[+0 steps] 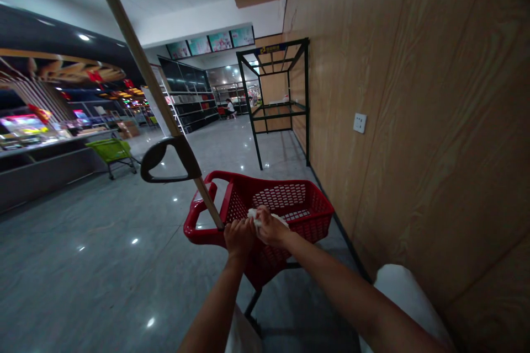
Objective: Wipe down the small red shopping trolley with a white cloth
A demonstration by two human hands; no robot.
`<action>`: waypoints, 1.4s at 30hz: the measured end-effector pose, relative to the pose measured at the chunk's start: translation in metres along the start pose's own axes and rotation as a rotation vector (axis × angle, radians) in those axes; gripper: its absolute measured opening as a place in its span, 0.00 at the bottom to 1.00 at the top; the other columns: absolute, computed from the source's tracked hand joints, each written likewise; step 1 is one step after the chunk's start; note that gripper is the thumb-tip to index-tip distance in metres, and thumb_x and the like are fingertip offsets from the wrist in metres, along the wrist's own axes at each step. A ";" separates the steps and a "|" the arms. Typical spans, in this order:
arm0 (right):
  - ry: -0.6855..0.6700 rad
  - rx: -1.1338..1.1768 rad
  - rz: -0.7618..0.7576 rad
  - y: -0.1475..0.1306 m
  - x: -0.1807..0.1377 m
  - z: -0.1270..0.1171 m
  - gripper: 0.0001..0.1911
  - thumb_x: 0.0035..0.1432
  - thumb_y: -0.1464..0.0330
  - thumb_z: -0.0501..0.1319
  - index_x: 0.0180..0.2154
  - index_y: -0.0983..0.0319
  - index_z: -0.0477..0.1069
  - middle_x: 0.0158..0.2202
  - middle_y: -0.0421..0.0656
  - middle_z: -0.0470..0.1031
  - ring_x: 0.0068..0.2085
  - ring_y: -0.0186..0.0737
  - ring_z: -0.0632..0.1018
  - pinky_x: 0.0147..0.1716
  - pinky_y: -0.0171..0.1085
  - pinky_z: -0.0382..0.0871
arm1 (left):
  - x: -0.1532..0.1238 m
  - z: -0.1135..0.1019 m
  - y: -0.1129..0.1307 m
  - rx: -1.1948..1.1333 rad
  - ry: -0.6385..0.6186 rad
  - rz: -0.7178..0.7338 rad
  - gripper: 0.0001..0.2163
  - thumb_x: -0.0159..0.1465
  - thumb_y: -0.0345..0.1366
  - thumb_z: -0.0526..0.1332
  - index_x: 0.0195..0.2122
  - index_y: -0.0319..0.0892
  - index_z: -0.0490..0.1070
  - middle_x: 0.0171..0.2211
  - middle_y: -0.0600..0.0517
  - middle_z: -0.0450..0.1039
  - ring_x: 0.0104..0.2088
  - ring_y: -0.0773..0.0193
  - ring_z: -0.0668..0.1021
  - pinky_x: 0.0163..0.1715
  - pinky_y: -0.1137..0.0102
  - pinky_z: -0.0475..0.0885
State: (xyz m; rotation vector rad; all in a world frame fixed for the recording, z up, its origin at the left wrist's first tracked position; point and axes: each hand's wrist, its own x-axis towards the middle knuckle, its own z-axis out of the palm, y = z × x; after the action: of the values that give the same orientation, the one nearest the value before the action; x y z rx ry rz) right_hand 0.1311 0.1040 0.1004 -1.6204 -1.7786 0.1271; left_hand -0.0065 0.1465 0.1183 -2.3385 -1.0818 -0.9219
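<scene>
A red plastic shopping cart (318, 204) with perforated basket walls stands before me, beside the wood panel wall. My left hand (239, 238) is closed over its near rim, right by the foot of a long light-coloured pole (151, 80). That pole slants up to the upper left and carries a dark loop handle (191, 159). In my right hand (268, 227) a white cloth (253, 214) is bunched, at the near rim of the basket. The hands touch or nearly touch; the fingers' undersides are hidden.
Wood panelling (397, 187) with a socket (360, 123) runs close on the right. A dark metal frame (307, 116) stands against it ahead. On the left are a green cart (110, 149) and a long counter (53, 162). A person (230, 108) crouches far back near shelves (192, 107).
</scene>
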 end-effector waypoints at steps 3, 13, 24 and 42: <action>-0.084 0.007 -0.087 -0.002 0.008 -0.003 0.12 0.58 0.70 0.55 0.45 0.62 0.68 0.45 0.47 0.70 0.44 0.41 0.72 0.45 0.40 0.68 | -0.002 0.001 -0.001 -0.023 0.016 0.001 0.16 0.67 0.37 0.50 0.26 0.44 0.73 0.24 0.50 0.76 0.29 0.59 0.73 0.33 0.63 0.54; -0.217 -0.146 -0.251 0.029 -0.016 -0.013 0.41 0.49 0.55 0.66 0.62 0.55 0.56 0.66 0.51 0.52 0.55 0.52 0.70 0.50 0.45 0.66 | -0.003 0.006 0.006 0.041 -0.011 -0.013 0.16 0.67 0.36 0.50 0.27 0.45 0.74 0.25 0.52 0.77 0.29 0.60 0.73 0.32 0.63 0.54; -0.163 -0.068 -0.082 0.074 -0.022 -0.037 0.19 0.57 0.61 0.59 0.49 0.59 0.71 0.60 0.47 0.65 0.49 0.45 0.76 0.47 0.41 0.70 | 0.007 0.011 0.003 0.113 0.000 0.027 0.16 0.67 0.38 0.51 0.24 0.46 0.72 0.24 0.54 0.77 0.28 0.62 0.74 0.35 0.63 0.56; -0.171 -0.253 -0.017 0.039 -0.010 -0.027 0.12 0.65 0.62 0.53 0.43 0.58 0.71 0.45 0.45 0.74 0.41 0.42 0.77 0.38 0.36 0.68 | 0.014 0.014 0.001 0.092 -0.047 -0.025 0.17 0.67 0.38 0.50 0.25 0.45 0.73 0.26 0.51 0.78 0.29 0.61 0.74 0.35 0.63 0.56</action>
State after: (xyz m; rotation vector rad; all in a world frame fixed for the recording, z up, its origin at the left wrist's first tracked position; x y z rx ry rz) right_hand 0.1780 0.0928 0.0963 -1.8168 -2.0040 0.0340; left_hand 0.0065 0.1608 0.1182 -2.2870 -1.1501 -0.8122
